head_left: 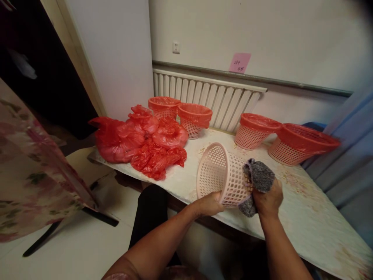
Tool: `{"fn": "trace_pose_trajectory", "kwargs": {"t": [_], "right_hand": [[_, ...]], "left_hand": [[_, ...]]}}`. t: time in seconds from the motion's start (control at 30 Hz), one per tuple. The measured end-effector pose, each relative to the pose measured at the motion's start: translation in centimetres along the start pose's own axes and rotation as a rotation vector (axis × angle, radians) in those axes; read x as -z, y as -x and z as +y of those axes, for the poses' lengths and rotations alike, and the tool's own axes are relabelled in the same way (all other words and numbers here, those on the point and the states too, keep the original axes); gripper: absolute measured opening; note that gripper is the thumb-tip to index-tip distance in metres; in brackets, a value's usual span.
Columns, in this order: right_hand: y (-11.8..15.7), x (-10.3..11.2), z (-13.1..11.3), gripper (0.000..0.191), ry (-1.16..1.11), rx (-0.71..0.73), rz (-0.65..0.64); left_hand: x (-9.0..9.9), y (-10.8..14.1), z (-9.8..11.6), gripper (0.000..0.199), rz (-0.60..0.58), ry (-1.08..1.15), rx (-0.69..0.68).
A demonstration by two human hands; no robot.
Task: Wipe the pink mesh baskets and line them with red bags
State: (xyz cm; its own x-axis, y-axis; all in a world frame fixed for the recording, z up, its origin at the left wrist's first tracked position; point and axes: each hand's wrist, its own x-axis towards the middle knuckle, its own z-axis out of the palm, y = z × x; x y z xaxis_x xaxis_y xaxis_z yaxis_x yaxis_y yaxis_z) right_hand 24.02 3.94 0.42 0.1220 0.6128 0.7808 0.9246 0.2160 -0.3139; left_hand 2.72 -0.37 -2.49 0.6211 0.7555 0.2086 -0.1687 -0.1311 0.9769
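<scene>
A pale pink perforated basket (233, 175) is tipped on its side at the table's front edge, its mouth facing left. My left hand (211, 203) grips its rim from below. In my right hand (269, 198) is a grey cloth (260, 177), pressed against the basket's base. The fingers of my right hand are partly hidden behind the cloth. No bag lines this basket.
Several pink baskets with red liners stand along the back, two near the radiator (204, 91) and two at right. Filled red bags (116, 138) and a crumpled red bag (157, 159) cover the left of the table (314, 217). Blue curtain (344, 163) hangs at right.
</scene>
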Motion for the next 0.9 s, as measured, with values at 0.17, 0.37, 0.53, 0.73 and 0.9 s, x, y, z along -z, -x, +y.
{"fn": "trace_pose_trajectory", "kwargs": {"t": [0.17,0.37,0.53,0.73,0.9], "right_hand": [[0.8,-0.2,5.1,0.036,0.078,-0.153,0.083],[4.2,0.0,6.8,0.037,0.011,-0.344,0.157],[7.6,-0.3,3.8,0.041,-0.099,-0.404,0.132],[8.6,0.6,-2.7,0.033,-0.359,-0.290,0.105],[6.6,2.1,-8.3,0.016,-0.445,-0.079,0.076]], "left_hand": [[0.6,0.1,-0.1,0.060,-0.008,-0.058,0.010],[0.4,-0.1,1.6,0.046,0.069,-0.074,0.024],[0.3,-1.1,2.6,0.049,0.223,0.000,0.009],[0.0,-1.6,3.1,0.044,0.185,0.009,-0.030],[-0.4,-0.3,2.5,0.028,0.144,-0.059,0.040]]}}
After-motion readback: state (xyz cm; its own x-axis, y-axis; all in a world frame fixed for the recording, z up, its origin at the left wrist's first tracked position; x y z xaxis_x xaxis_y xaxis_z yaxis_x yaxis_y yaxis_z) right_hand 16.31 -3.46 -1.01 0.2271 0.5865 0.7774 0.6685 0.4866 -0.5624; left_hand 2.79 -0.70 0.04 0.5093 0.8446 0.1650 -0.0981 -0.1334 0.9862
